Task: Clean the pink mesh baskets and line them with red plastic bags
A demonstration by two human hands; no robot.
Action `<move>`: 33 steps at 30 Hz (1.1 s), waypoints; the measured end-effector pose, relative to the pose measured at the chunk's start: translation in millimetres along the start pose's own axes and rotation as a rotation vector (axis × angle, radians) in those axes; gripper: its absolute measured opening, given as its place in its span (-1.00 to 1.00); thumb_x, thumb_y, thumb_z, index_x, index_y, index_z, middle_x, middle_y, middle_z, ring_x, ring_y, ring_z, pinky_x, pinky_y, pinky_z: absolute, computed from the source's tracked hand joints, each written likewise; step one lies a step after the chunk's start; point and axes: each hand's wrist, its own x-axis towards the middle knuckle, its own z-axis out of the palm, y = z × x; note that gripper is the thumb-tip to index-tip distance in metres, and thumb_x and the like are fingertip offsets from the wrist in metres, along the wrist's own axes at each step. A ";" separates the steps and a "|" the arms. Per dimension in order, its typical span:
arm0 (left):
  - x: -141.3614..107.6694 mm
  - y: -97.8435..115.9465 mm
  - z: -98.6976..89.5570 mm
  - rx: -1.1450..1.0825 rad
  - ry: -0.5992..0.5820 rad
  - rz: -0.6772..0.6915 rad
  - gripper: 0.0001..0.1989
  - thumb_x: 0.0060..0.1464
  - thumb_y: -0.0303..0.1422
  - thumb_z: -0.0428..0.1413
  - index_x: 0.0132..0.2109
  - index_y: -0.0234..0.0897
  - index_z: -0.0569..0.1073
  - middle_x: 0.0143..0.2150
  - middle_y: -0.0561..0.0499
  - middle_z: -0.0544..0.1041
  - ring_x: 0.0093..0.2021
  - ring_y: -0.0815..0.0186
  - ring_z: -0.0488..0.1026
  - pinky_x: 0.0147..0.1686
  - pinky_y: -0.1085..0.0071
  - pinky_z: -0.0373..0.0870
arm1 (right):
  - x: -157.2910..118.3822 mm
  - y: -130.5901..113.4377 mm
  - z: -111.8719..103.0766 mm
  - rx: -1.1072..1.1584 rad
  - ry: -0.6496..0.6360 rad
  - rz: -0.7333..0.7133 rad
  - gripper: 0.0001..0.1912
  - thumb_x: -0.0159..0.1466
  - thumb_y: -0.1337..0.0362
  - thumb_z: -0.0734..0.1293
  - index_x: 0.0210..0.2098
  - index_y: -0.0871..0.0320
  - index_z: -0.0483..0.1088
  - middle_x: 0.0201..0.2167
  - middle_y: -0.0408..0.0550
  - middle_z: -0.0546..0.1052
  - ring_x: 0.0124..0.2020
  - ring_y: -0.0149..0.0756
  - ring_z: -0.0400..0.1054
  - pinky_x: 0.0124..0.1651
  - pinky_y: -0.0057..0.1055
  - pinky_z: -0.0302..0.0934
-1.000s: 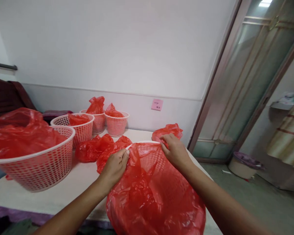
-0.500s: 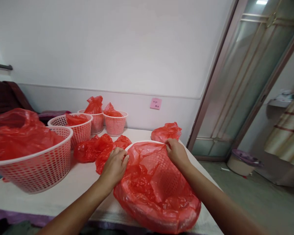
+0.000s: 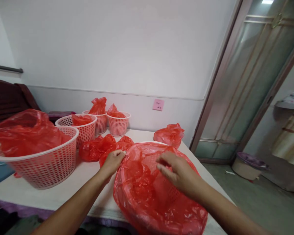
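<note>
A red plastic bag (image 3: 142, 186) lines a round perforated basket (image 3: 153, 142) at the table's near edge and is folded over most of its rim. Only a strip of white rim shows at the back. My left hand (image 3: 113, 162) is closed on the bag's edge at the rim's left side, thumb on top. Above the basket's opening hovers my right hand (image 3: 179, 173), its fingers loosely bent and apart, with nothing visible in them. Crumpled red bags (image 3: 98, 148) lie on the table just left of the basket.
A large pink basket (image 3: 46, 169) with a red bag inside stands at the left. Smaller baskets (image 3: 118, 125) with bags line the back. Another red bag (image 3: 170, 134) lies at the back right. The white-covered table (image 3: 93, 182) ends at the right, with a bin (image 3: 247, 168) on the floor beyond.
My right hand has let go of the bag at the back rim and come over the opening. The bag now covers more of the rim at the back right. My left hand still grips the left side.
</note>
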 end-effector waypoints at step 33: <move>-38.6 -2.0 -20.6 -0.357 -0.152 -0.290 -0.62 0.10 -0.01 0.11 -0.25 -0.27 0.47 -0.30 -0.02 0.57 -0.38 0.35 0.50 -0.39 0.43 0.45 | -71.6 -9.3 83.9 -0.561 0.299 -0.412 -0.69 -0.02 0.55 0.24 -0.34 0.05 0.25 -0.54 -0.22 0.43 -0.57 -0.34 0.29 -0.47 -0.36 0.00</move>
